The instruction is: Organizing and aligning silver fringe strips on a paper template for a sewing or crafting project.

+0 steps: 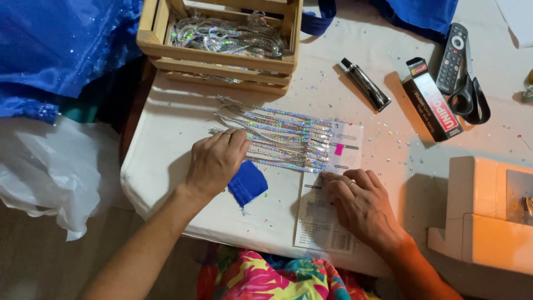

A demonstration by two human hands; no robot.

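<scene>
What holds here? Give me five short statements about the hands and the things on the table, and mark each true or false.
1. The left hand rests on a blue cloth piece. True.
2. The right hand holds the scissors. False: it lies flat on a paper sheet.
3. The sequin strips lie in a row between the hands. True.
4. The wooden crate is empty. False: it holds shiny trim.
5. The glue tube stands upright. False: it lies flat.
</scene>
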